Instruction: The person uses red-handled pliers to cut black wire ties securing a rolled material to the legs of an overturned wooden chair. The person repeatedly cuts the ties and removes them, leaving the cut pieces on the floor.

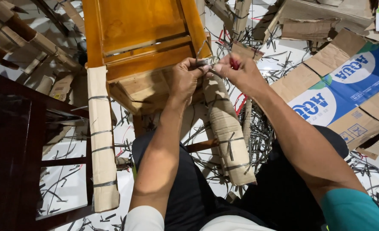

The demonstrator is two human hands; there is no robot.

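An orange-brown wooden chair point(138, 38) lies tipped toward me. Two of its legs are wrapped in cardboard bound with grey plastic straps: one leg point(102, 137) at the left, one leg point(228, 128) in the middle. My left hand point(187, 79) grips the top of the middle wrapped leg and pinches a grey strap point(206, 62). My right hand point(241, 72) meets it from the right, fingers closed on a small red-handled tool point(235, 64) at the same strap.
A dark wooden chair point(14, 141) stands at the left. Flattened cardboard boxes point(347, 85), one blue and white, lie at the right. Several cut grey strap pieces point(262, 137) litter the white floor. More cardboard-wrapped furniture parts point(39, 42) lie at the upper left.
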